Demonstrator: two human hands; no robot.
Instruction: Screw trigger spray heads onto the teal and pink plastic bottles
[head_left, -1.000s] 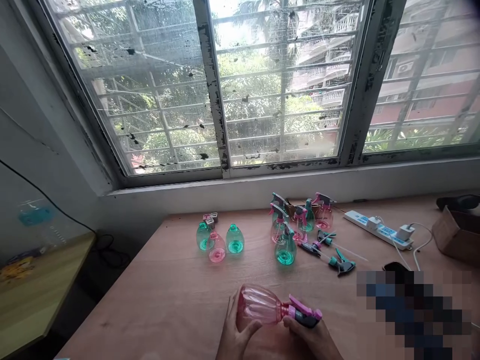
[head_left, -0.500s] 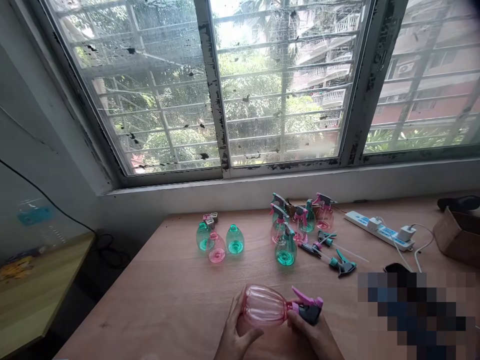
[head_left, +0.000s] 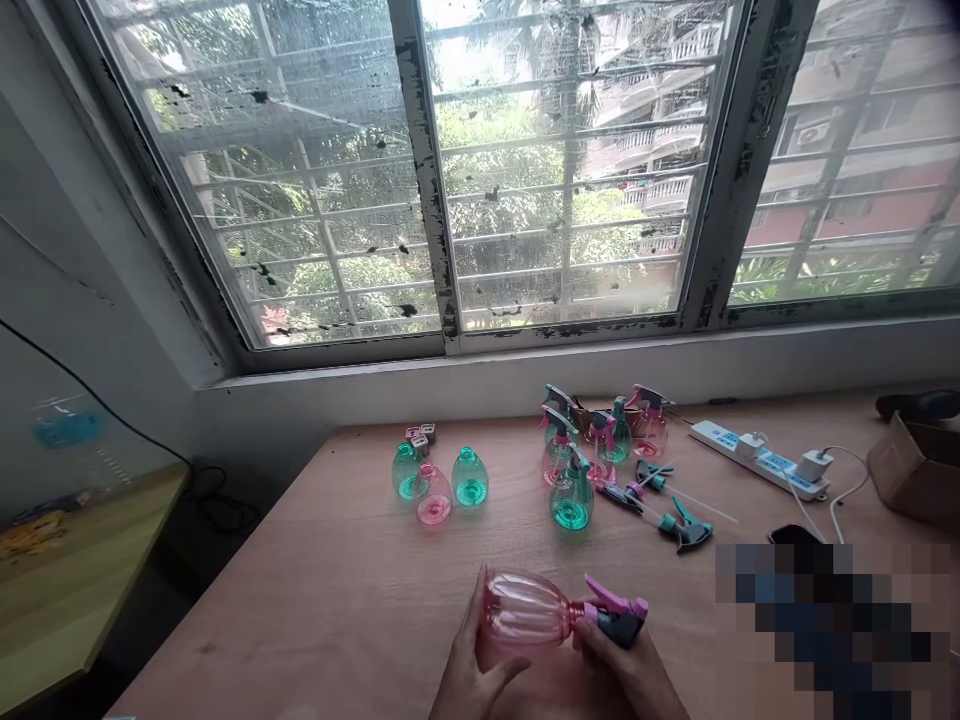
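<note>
I hold a pink spray bottle (head_left: 521, 610) sideways over the wooden table (head_left: 352, 590), low in the picture. My left hand (head_left: 469, 675) cups the ribbed pink body from below, fingers curled round it. My right hand (head_left: 626, 670) grips the neck and the pink and dark trigger head (head_left: 616, 612), which points right. Beyond the bottle stand three capless bottles: two green (head_left: 470, 479) and one pink (head_left: 434, 495). Further right stands a cluster of finished spray bottles (head_left: 592, 450), with a green one (head_left: 571, 492) in front.
Loose trigger heads with dip tubes (head_left: 667, 505) lie right of the cluster. A white power strip (head_left: 757, 460) with a plugged charger runs along the back right, beside a cardboard box (head_left: 911, 465). A barred window (head_left: 450, 170) fills the wall behind. A blurred patch covers the lower right.
The pink bottle has shifted slightly right and up in my hands, and its trigger head has turned a little; my grip stays the same.
</note>
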